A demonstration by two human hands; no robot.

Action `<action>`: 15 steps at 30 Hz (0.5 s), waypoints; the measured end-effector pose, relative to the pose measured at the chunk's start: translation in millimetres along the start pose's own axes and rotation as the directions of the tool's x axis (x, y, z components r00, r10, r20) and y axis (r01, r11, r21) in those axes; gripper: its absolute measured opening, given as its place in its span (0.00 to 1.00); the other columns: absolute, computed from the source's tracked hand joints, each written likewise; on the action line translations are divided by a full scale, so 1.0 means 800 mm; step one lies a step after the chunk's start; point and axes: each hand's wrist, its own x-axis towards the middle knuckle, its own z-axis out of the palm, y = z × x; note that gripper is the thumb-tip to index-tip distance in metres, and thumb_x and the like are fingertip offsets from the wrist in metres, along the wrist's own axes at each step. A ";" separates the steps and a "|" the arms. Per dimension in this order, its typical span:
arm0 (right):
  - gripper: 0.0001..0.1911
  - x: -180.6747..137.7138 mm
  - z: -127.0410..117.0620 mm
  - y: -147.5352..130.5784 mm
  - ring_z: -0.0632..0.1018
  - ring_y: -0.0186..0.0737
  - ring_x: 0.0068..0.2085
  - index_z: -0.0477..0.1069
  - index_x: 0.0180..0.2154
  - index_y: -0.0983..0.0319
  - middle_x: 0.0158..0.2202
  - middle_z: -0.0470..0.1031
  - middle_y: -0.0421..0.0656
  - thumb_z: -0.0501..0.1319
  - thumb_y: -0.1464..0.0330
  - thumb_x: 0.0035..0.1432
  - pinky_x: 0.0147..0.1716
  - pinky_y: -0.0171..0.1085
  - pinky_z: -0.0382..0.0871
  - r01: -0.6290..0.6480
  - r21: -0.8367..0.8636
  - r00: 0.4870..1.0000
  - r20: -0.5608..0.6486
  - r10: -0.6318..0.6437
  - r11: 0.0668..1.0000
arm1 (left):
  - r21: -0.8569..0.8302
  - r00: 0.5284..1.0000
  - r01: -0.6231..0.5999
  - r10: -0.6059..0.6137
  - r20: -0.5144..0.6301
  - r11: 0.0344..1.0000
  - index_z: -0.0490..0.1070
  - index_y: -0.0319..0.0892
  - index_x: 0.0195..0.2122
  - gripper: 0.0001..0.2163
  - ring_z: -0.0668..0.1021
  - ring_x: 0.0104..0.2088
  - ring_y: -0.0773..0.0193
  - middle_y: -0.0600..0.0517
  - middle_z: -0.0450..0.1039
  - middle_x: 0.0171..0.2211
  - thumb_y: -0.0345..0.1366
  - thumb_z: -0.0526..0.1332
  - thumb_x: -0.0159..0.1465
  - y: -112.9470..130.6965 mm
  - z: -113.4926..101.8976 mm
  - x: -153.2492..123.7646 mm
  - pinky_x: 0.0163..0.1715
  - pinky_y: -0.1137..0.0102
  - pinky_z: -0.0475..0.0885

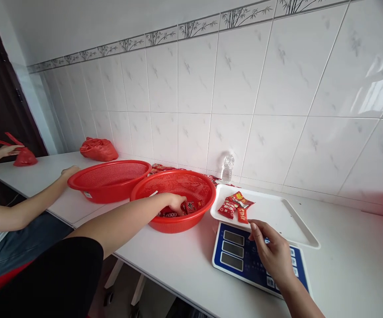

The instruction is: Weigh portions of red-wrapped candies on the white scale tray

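My left hand (177,203) reaches down into the nearer red plastic basket (173,226). Its fingers, partly hidden, are closed at a small red snack packet (189,206) among other packets there. Over the blue-and-white digital scale (233,251) is my right hand (272,254), fingers curled and thumb near the index finger, by the front rim of the white tray (277,212). Whatever these fingers may hold cannot be made out. On the tray's left end lie red snack packets (227,207), just beyond my right fingertips. The tray rests on the scale.
Left of the basket stands a second red basket (102,194). A clear plastic bottle (227,168) and more red packets (161,168) are by the tiled wall. Farther left are a filled red bag (99,149) and another person's hands (11,151), one at a smaller red bag (25,157).
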 end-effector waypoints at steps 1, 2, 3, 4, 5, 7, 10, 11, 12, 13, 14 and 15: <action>0.18 0.000 0.000 0.000 0.73 0.35 0.25 0.74 0.36 0.59 0.23 0.73 0.40 0.52 0.56 0.65 0.27 0.33 0.68 -0.001 0.000 1.000 -0.002 0.001 1.000 | 0.028 0.999 0.024 -0.024 0.026 0.999 0.71 0.45 0.44 0.30 0.77 0.36 0.49 0.45 0.76 0.42 0.49 0.71 0.39 0.002 -0.002 0.000 0.35 0.61 0.71; 0.18 0.000 0.000 0.000 0.73 0.35 0.25 0.74 0.36 0.60 0.23 0.73 0.40 0.52 0.56 0.65 0.27 0.33 0.68 -0.001 -0.001 1.000 -0.002 0.001 1.000 | 0.054 0.998 0.038 -0.041 0.047 0.998 0.71 0.45 0.44 0.30 0.77 0.36 0.49 0.45 0.76 0.43 0.48 0.71 0.39 0.004 -0.003 0.000 0.34 0.61 0.71; 0.18 0.001 0.000 0.000 0.73 0.35 0.25 0.74 0.36 0.60 0.23 0.73 0.40 0.52 0.56 0.65 0.27 0.33 0.67 -0.003 0.000 1.000 -0.001 0.003 1.000 | 0.072 0.997 0.040 -0.044 0.060 0.997 0.72 0.45 0.42 0.28 0.77 0.36 0.49 0.46 0.76 0.42 0.47 0.71 0.40 0.006 -0.004 0.000 0.34 0.62 0.71; 0.18 0.001 0.000 0.000 0.73 0.35 0.25 0.74 0.36 0.59 0.23 0.73 0.40 0.52 0.56 0.65 0.27 0.33 0.67 -0.004 0.000 1.000 0.000 0.004 1.000 | 0.079 0.998 0.028 -0.033 0.061 0.996 0.73 0.44 0.40 0.24 0.76 0.35 0.50 0.47 0.77 0.40 0.44 0.70 0.40 0.008 -0.006 0.000 0.34 0.62 0.71; 0.18 0.001 0.000 -0.001 0.73 0.35 0.25 0.74 0.37 0.59 0.23 0.73 0.39 0.52 0.56 0.65 0.27 0.33 0.67 -0.005 0.002 1.000 0.000 0.005 1.000 | 0.078 0.997 0.012 -0.017 0.070 0.997 0.73 0.44 0.37 0.21 0.76 0.34 0.52 0.49 0.77 0.37 0.42 0.70 0.41 0.010 -0.007 0.000 0.33 0.63 0.71; 0.17 0.002 0.000 -0.001 0.73 0.35 0.25 0.74 0.37 0.59 0.24 0.73 0.39 0.52 0.56 0.65 0.28 0.33 0.67 -0.005 0.008 1.000 0.000 0.005 1.000 | 0.066 0.995 -0.017 0.010 0.097 0.998 0.74 0.44 0.32 0.15 0.76 0.32 0.55 0.51 0.77 0.32 0.38 0.69 0.42 0.013 -0.009 0.000 0.31 0.66 0.70; 0.16 0.002 -0.001 -0.001 0.73 0.35 0.26 0.74 0.38 0.59 0.24 0.73 0.39 0.53 0.57 0.65 0.28 0.33 0.67 -0.004 0.018 1.000 0.006 0.004 1.000 | 0.062 0.995 -0.032 0.025 0.097 0.998 0.75 0.45 0.31 0.12 0.75 0.32 0.57 0.53 0.77 0.32 0.35 0.67 0.43 0.017 -0.012 -0.001 0.30 0.68 0.69; 0.16 0.002 -0.001 -0.001 0.73 0.35 0.26 0.74 0.38 0.59 0.24 0.73 0.39 0.53 0.58 0.65 0.28 0.33 0.66 -0.005 0.022 1.000 0.006 0.005 1.000 | 0.064 0.995 -0.035 0.029 0.093 0.997 0.75 0.45 0.32 0.12 0.75 0.33 0.57 0.53 0.77 0.34 0.35 0.66 0.44 0.019 -0.014 -0.001 0.30 0.68 0.69; 0.16 0.002 -0.001 -0.001 0.73 0.35 0.26 0.74 0.38 0.59 0.24 0.73 0.39 0.53 0.58 0.65 0.28 0.33 0.66 -0.007 0.026 1.000 0.008 0.007 1.000 | 0.068 0.995 -0.037 0.031 0.090 0.997 0.75 0.45 0.32 0.11 0.75 0.33 0.58 0.52 0.77 0.34 0.35 0.65 0.45 0.020 -0.015 -0.001 0.30 0.68 0.69; 0.16 0.002 -0.001 -0.001 0.73 0.35 0.26 0.74 0.38 0.59 0.24 0.73 0.39 0.53 0.58 0.65 0.28 0.33 0.66 -0.010 0.028 1.000 0.009 0.009 1.000 | 0.075 0.996 -0.035 0.029 0.089 0.997 0.75 0.45 0.32 0.10 0.75 0.33 0.58 0.52 0.77 0.34 0.35 0.64 0.46 0.021 -0.016 -0.002 0.30 0.68 0.69; 0.16 0.002 -0.001 0.000 0.73 0.35 0.26 0.74 0.38 0.59 0.24 0.73 0.39 0.53 0.58 0.65 0.28 0.33 0.66 -0.012 0.030 1.000 0.011 0.012 0.999 | 0.085 0.996 -0.027 0.020 0.090 0.996 0.75 0.45 0.32 0.09 0.74 0.32 0.58 0.52 0.77 0.34 0.35 0.63 0.48 0.022 -0.017 -0.002 0.30 0.68 0.69; 0.16 0.002 -0.001 0.000 0.73 0.35 0.26 0.74 0.38 0.59 0.24 0.73 0.39 0.53 0.57 0.65 0.28 0.33 0.66 -0.014 0.030 1.000 0.013 0.014 0.999 | 0.102 0.996 -0.014 0.004 0.094 0.995 0.75 0.44 0.31 0.08 0.74 0.31 0.58 0.51 0.77 0.32 0.35 0.62 0.48 0.023 -0.017 -0.003 0.30 0.67 0.69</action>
